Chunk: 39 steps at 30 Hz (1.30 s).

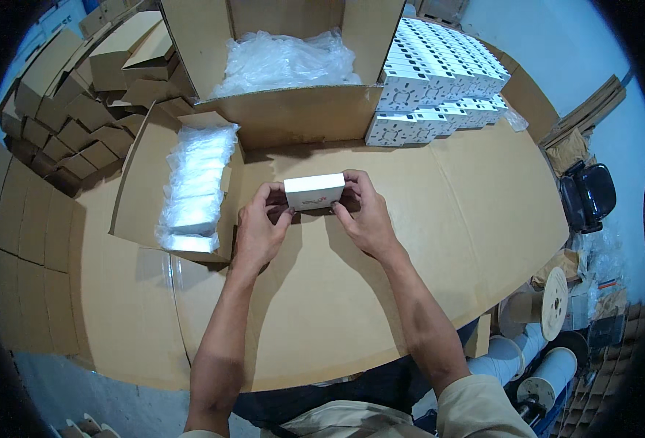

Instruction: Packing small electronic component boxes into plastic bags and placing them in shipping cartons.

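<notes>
A small white box [314, 193] with a little red mark on its front is held level over the middle of the table. My left hand [262, 225] grips its left end between thumb and fingers, and my right hand [365, 219] does the same at the right end. Just left of my left hand stands an open cardboard carton [136, 191]. Inside it runs a row of plastic-wrapped white boxes [197, 182]. The undersides of my fingers behind the box are partly hidden.
Behind, a large open carton [300, 117] holds clear plastic bags [286, 62]. Stacked white boxes [439, 73] with black markings stand at the back right. Folded cardboard boxes [81, 109] pile up at the left. Cable reels [554, 303] and a black chair [589, 193] are beyond the cardboard-covered table's [447, 241] right edge.
</notes>
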Each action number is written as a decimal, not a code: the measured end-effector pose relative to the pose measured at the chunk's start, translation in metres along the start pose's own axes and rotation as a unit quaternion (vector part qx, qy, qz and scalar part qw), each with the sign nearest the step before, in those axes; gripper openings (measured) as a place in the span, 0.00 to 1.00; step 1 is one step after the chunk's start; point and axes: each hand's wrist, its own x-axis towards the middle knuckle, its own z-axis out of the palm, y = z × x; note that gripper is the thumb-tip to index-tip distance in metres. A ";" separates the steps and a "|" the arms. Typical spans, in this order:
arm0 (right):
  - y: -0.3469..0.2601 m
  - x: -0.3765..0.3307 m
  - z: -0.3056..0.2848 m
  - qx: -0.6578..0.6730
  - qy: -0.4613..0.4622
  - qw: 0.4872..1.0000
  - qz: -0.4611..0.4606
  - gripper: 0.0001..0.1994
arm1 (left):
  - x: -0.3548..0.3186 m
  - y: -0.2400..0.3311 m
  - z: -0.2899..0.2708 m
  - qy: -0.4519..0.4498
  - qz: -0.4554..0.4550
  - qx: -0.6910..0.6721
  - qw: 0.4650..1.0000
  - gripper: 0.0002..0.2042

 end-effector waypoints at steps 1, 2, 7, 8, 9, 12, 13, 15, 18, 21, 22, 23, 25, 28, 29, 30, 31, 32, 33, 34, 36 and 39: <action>0.000 0.000 0.000 0.000 0.000 1.000 -0.001 0.24 | 0.000 0.001 0.000 -0.002 0.002 -0.001 1.000 0.17; -0.001 0.000 0.000 -0.003 -0.001 1.000 -0.021 0.25 | -0.002 0.001 0.000 0.000 0.002 -0.001 1.000 0.17; 0.025 0.006 -0.008 -0.024 0.050 0.993 -0.102 0.27 | -0.016 0.026 -0.002 0.130 0.084 0.136 0.979 0.19; 0.031 0.005 -0.008 -0.002 0.075 0.994 -0.076 0.27 | -0.017 0.036 0.000 0.135 0.090 0.137 0.977 0.19; 0.030 0.005 -0.006 0.023 0.102 0.993 -0.052 0.26 | -0.019 0.048 0.000 0.147 0.120 0.137 0.972 0.19; 0.028 0.006 -0.002 0.031 0.121 0.992 -0.031 0.22 | -0.009 0.074 0.001 0.171 0.197 0.149 0.954 0.16; 0.029 0.006 -0.002 0.028 0.119 0.992 -0.009 0.21 | -0.002 0.084 0.001 0.176 0.216 0.140 0.950 0.16; 0.033 0.005 -0.003 0.027 0.142 0.989 -0.026 0.18 | 0.022 0.103 -0.001 0.185 0.218 0.132 0.949 0.13; 0.034 0.006 -0.002 0.056 0.163 0.985 -0.016 0.15 | 0.077 0.117 -0.012 0.213 0.209 0.140 0.944 0.08; 0.039 0.005 -0.002 0.052 0.170 0.984 -0.018 0.15 | 0.151 0.116 -0.035 0.204 0.186 0.190 0.942 0.08; 0.041 0.005 -0.001 0.049 0.176 0.983 -0.024 0.15 | 0.180 0.113 -0.042 0.188 0.148 0.201 0.950 0.10; 0.039 0.005 -0.002 0.050 0.178 0.982 -0.033 0.15 | 0.206 0.112 -0.052 0.193 0.155 0.202 0.948 0.10; 0.034 0.004 0.000 0.047 0.172 0.984 -0.012 0.15 | 0.247 0.104 -0.067 0.094 0.071 0.287 0.951 0.15; 0.033 0.004 -0.003 0.031 0.177 0.984 -0.011 0.14 | 0.275 0.081 -0.060 0.063 0.065 0.380 0.921 0.13; 0.030 0.004 0.001 0.017 0.170 0.985 -0.009 0.14 | 0.282 0.056 -0.064 0.092 0.067 0.413 0.904 0.14; 0.032 0.005 0.002 0.019 0.174 0.984 -0.012 0.13 | 0.287 0.037 -0.062 0.116 0.071 0.440 0.888 0.15; 0.036 0.004 -0.001 0.017 0.177 0.984 -0.016 0.13 | 0.289 0.035 -0.053 0.118 0.075 0.438 0.888 0.15; 0.035 0.002 -0.001 0.026 0.178 0.984 -0.007 0.13 | 0.289 0.033 -0.049 0.102 0.053 0.420 0.900 0.18; 0.034 0.003 -0.002 0.035 0.179 0.983 0.001 0.13 | 0.291 0.035 -0.048 0.087 0.030 0.403 0.911 0.21; 0.032 0.005 -0.005 0.035 0.180 0.983 -0.002 0.13 | 0.298 0.035 -0.051 0.089 0.032 0.403 0.910 0.21; 0.025 0.003 -0.003 0.014 0.152 0.988 0.009 0.10 | 0.303 0.030 -0.062 0.087 0.039 0.358 0.929 0.24; 0.028 0.005 -0.005 0.024 0.167 0.986 0.000 0.10 | 0.284 0.042 -0.045 0.212 0.072 0.353 0.908 0.19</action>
